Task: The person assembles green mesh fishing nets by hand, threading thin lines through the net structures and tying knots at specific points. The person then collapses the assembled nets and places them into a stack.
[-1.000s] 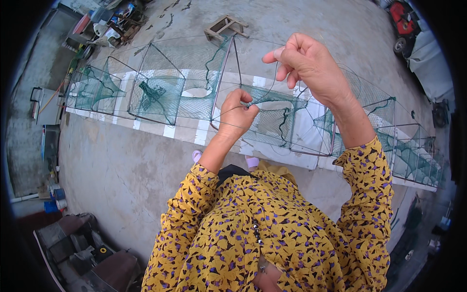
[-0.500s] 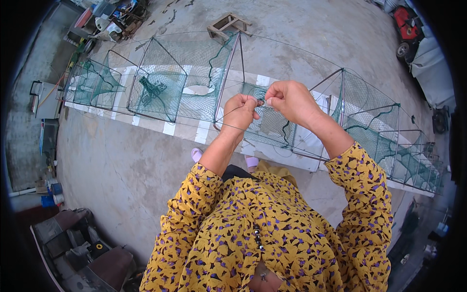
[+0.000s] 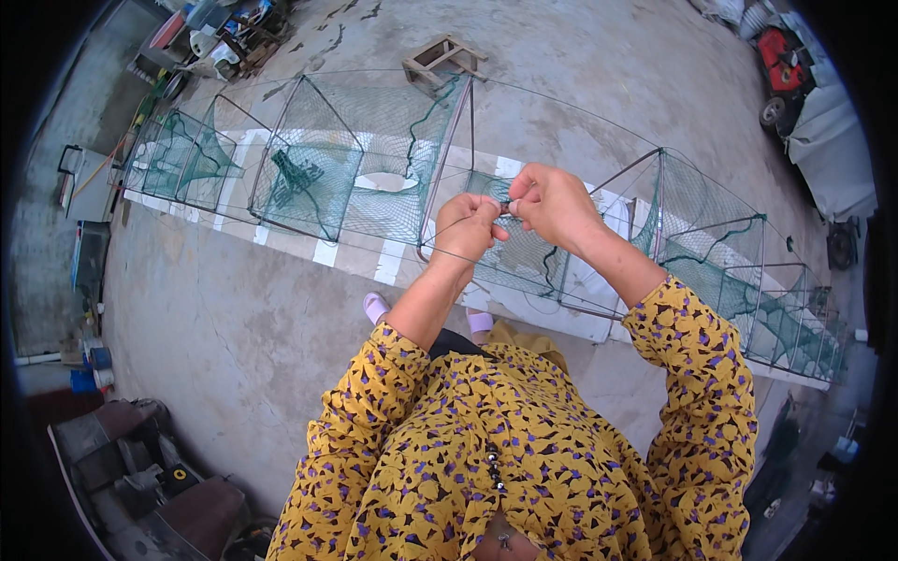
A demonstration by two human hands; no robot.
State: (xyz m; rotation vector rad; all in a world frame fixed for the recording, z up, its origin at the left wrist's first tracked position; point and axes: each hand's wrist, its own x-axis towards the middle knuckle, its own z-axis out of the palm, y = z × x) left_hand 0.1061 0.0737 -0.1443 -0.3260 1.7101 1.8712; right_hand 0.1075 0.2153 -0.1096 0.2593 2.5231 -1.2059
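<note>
A long folding fish trap of green netting (image 3: 313, 192) on dark metal frames stretches from left to right in front of me. Over its middle, my left hand (image 3: 468, 227) is closed in a pinch, with a thin dark cord (image 3: 453, 225) crossing its fingers. Close beside it, fingertips nearly touching, my right hand (image 3: 554, 208) also pinches. A small dark bit shows between the two hands, too small to make out. Bunched green netting (image 3: 296, 171) hangs inside a left section of the trap.
Under the trap lies a long pale board with white stripes (image 3: 390, 263). Beyond it stands a small wooden stool (image 3: 440, 61). A red wheeled machine (image 3: 781, 61) is at the far right, a vehicle with dark red seats (image 3: 201, 514) at the near left, and clutter (image 3: 210, 37) at the far left.
Both hands have come slightly closer together, fingertips now almost meeting. The right hand has shifted a little lower. The view has moved slightly; the trap stays in place.
</note>
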